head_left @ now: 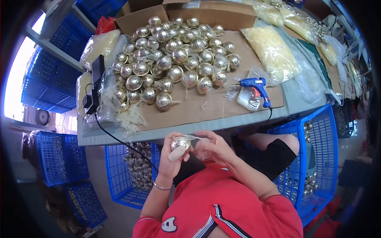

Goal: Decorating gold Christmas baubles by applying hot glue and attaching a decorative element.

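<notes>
Close to my body, in front of the table's near edge, my left hand (171, 152) is wrapped round a shiny gold ball ornament (181, 143) with dark markings. A pale cover sits on my left thumb. From the ball's top a thin translucent strip (193, 137) runs to the right. My right hand (212, 146) has its fingers pinched together at that strip, beside the ball. Many similar gold balls (174, 73) lie heaped on the cardboard sheet (190, 115) beyond my hands, some with clear film attached.
A blue glue gun (254, 82) rests over a clear plastic tray (249, 99) at the right. Bags of yellowish pellets (274, 53) lie behind it. A black power strip (95, 85) and cable stand at the left. Blue crates (123, 180) of balls flank my legs; an open carton (216, 14) is behind the heap.
</notes>
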